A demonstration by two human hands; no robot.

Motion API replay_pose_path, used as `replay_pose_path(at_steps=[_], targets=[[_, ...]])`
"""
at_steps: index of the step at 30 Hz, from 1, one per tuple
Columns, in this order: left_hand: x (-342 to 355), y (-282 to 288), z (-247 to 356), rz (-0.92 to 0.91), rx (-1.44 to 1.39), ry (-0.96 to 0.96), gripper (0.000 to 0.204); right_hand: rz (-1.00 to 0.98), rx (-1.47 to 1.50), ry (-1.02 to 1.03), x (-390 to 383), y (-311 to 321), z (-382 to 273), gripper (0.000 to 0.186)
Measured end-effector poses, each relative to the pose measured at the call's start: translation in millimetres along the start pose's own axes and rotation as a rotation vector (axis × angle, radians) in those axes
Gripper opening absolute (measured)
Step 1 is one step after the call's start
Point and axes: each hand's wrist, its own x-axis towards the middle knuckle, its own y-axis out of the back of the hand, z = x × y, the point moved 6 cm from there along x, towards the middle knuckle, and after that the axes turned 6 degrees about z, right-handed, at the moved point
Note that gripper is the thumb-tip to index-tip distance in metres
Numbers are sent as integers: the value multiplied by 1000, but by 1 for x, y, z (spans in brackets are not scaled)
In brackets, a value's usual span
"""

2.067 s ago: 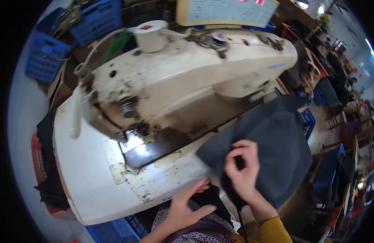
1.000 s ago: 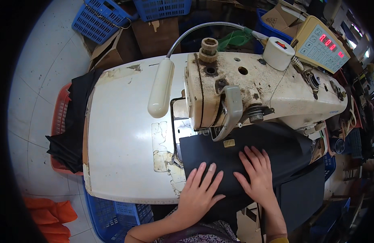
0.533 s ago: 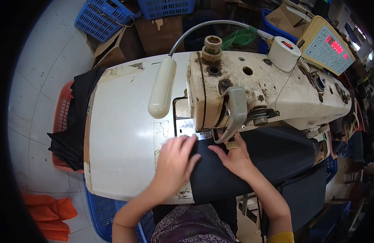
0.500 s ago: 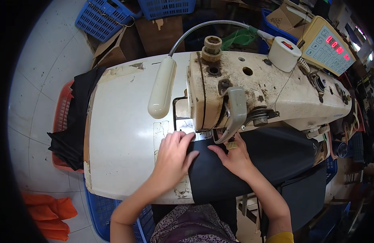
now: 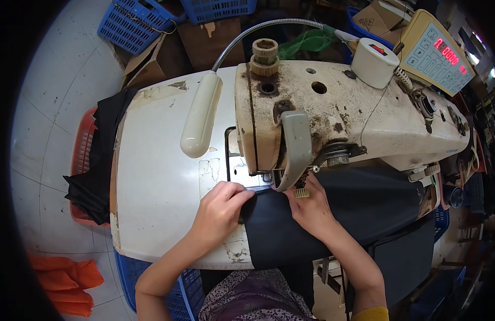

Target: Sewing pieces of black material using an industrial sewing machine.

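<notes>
A length of black cloth (image 5: 279,230) lies on the white table of a sewing machine (image 5: 333,117) and runs off to the right under the machine's arm. At the cloth's upper left corner, my left hand (image 5: 218,211) pinches the edge between thumb and fingers, left of the presser foot. My right hand (image 5: 313,211) rests on the cloth just right of the needle area, its fingers drawn together at the edge. A grey metal lever (image 5: 296,144) and a brass-coloured knob (image 5: 301,193) hide part of its fingertips. The needle itself is hidden behind the machine head.
A white lamp (image 5: 202,115) on a bendable metal neck hangs over the table. The control panel (image 5: 437,53) stands at back right. Black cloth drapes over a red basket (image 5: 84,150) at left; blue baskets (image 5: 135,27) and cardboard boxes (image 5: 212,45) stand behind. Orange cloth (image 5: 65,283) lies low left.
My left hand has closed on the cloth's corner and drawn slightly left and down. My right thumb has moved in against the cloth's edge. The view has shifted slightly, and the panel's display differs.
</notes>
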Motion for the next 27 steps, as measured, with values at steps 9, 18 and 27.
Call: replay_pose_path(at_steps=[9,18,27], targets=[[-9,-1,9,-93,150,-144,35,-109,-96,144,-4,-1,-12,40],[-13,14,1,-71,159,-73,31,-374,-246,8,-15,-9,-30,70],[8,-3,-13,-58,42,232,12,-422,-344,34,-15,-11,-32,76]])
